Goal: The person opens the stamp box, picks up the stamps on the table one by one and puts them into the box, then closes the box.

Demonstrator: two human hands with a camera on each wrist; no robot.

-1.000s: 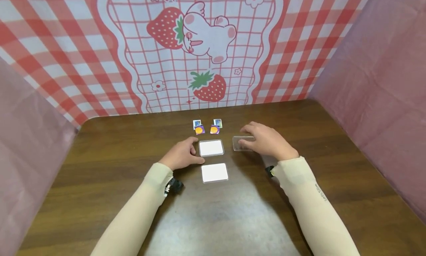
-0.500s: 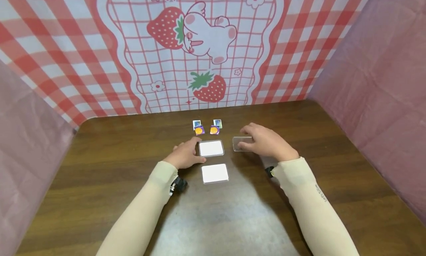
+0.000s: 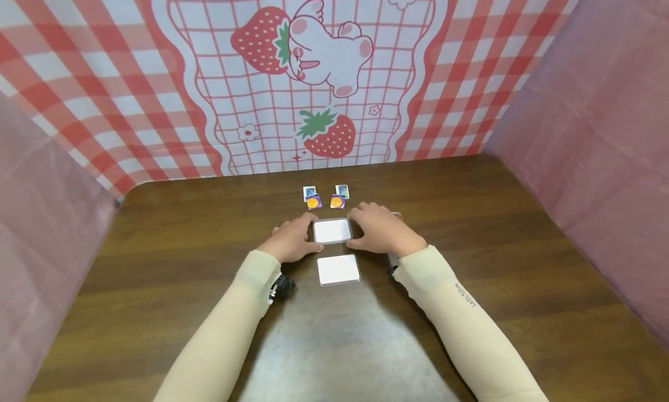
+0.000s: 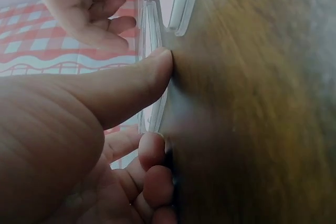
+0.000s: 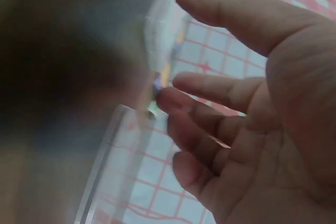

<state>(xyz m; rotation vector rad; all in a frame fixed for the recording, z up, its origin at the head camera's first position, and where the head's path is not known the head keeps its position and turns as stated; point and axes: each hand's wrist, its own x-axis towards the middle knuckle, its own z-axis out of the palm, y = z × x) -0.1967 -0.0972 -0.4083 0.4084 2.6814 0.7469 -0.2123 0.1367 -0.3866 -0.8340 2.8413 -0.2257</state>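
On the wooden table lies a clear case with a white face (image 3: pixel 333 231), between my two hands. My left hand (image 3: pixel 290 239) is at its left end, thumb by the near corner and forefinger by the far one. In the left wrist view the thumb (image 4: pixel 149 74) overlaps the case's edge (image 4: pixel 153 24). Opposite, my right hand (image 3: pixel 384 230) reaches to its right end, thumb and forefinger spread. Nothing sits between its fingers (image 5: pixel 186 129) in the right wrist view. A clear empty case piece (image 3: pixel 396 215) lies mostly hidden under the right hand.
Nearer to me is a second white-faced clear case (image 3: pixel 338 269). Beyond the first lie small picture pieces: a blue one (image 3: pixel 309 191) and a purple-orange one (image 3: pixel 313 203) at left, a matching pair (image 3: pixel 337 201) at right. A strawberry-print checked cloth (image 3: pixel 329 136) hangs behind the table.
My right hand has left the clear empty piece and moved left to the right end of the far white-faced case. My left hand has shifted slightly right, closer to that case.
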